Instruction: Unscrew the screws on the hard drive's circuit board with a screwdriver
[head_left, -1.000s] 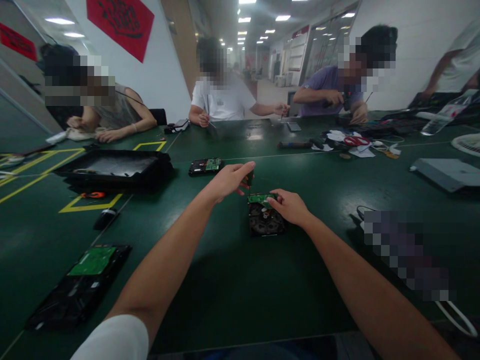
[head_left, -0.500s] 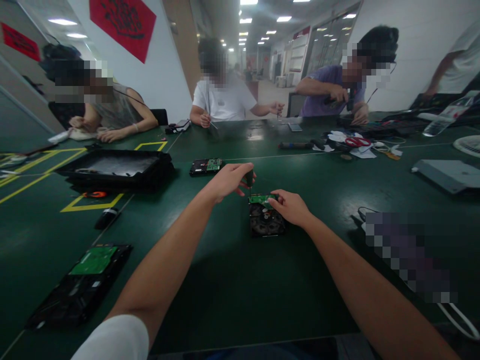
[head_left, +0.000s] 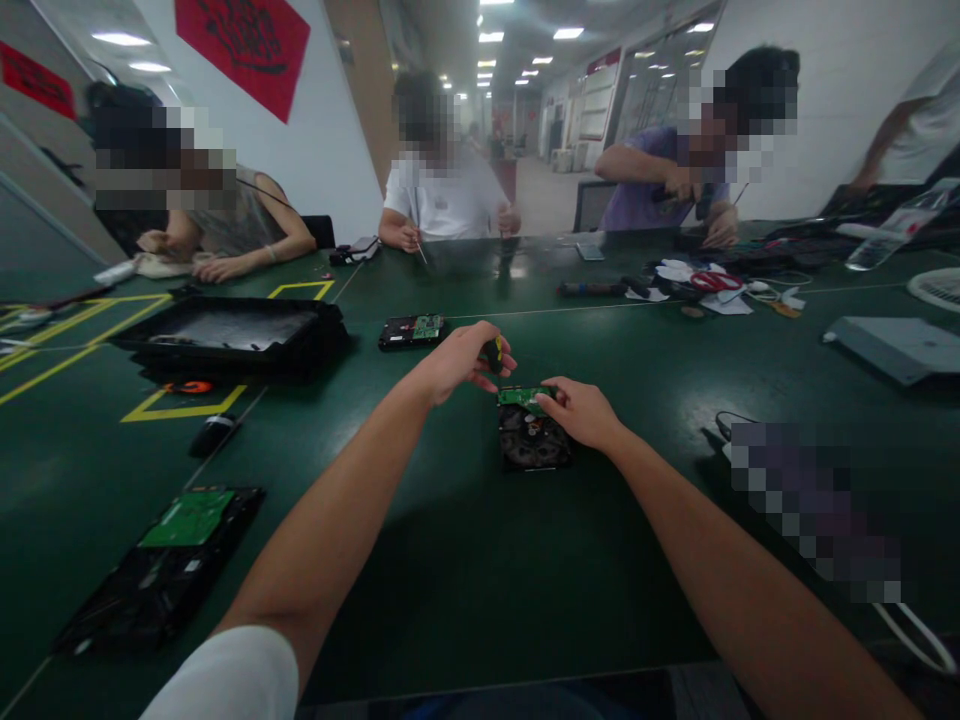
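Note:
A black hard drive (head_left: 534, 440) with a green circuit board (head_left: 519, 402) at its far end lies on the dark green table before me. My left hand (head_left: 474, 358) is closed round a small screwdriver (head_left: 493, 355) with a dark and yellow handle. The screwdriver stands nearly upright over the board's far left corner; whether its tip sits in a screw is too small to tell. My right hand (head_left: 585, 412) grips the drive's right side, thumb on the board and fingers along the far edge.
Another hard drive (head_left: 411, 331) lies beyond my left hand, and a larger one (head_left: 161, 570) is at near left. Black trays (head_left: 232, 335) are stacked at left. Scissors and paper scraps (head_left: 712, 282) lie at far right. Several people sit across the table.
The screwdriver's handle has turned and tilted in my left fingers, now showing yellow. My right hand and the drive stay in place. The middle person's hand across the table has moved inward.

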